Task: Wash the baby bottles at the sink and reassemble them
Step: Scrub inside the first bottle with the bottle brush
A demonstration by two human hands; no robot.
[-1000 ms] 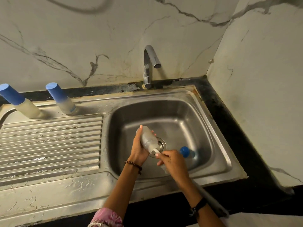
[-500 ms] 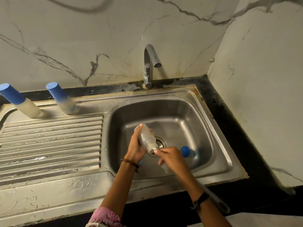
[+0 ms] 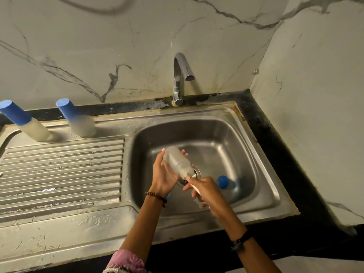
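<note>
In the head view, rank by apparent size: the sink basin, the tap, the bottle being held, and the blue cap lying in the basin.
1. Sink basin
2. Tap and held bottle: they look alike, and the bottle is nearer the camera, so unranked.
3. Blue cap

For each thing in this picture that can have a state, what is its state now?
Tap: no water visible running.
Open bottle: uncapped, tilted, gripped by left hand over the sink.
Right hand: grips a white handle at the bottle's mouth.
Two capped bottles: upright on the drainboard, blue caps on.
Blue cap: lying in the basin.
</note>
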